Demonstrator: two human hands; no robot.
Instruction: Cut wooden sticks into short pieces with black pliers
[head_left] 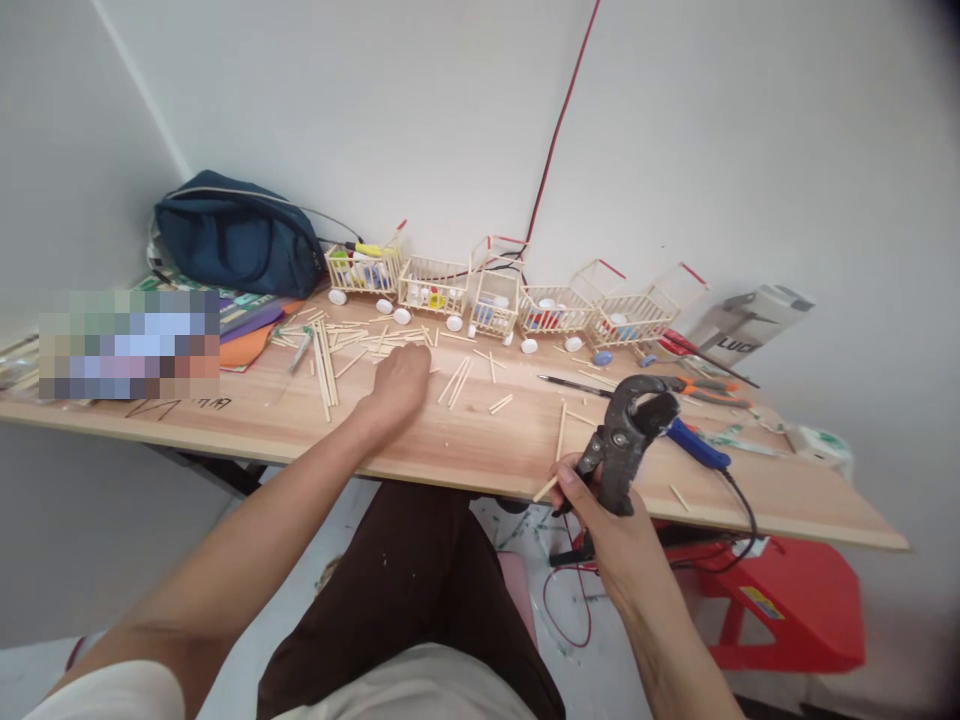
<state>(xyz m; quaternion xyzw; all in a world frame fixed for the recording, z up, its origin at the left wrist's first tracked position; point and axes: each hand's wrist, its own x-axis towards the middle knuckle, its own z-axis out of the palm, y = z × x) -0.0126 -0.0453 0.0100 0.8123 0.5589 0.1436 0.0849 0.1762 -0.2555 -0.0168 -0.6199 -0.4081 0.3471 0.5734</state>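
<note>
My left hand [403, 383] is down on the table among loose wooden sticks [322, 365], its fingers curled; the hand hides what they may hold. My right hand [600, 500] is wrapped round a black cutter [630, 440] with a curved jaw, raised above the table's front edge. A short wooden stick [545, 489] also pokes out between the thumb and fingers of that hand. Between the two hands lie a few cut pieces [501, 404]. Just beyond the cutter is a black pen [574, 385].
Several miniature shopping carts [433, 285] made of sticks stand along the wall. A blue bag [236, 235] sits at the back left. To the right lie orange-handled pliers [712, 392], a blue-handled corded tool [697, 443] and a tilted box [761, 325]. A red stool [802, 600] is under the table.
</note>
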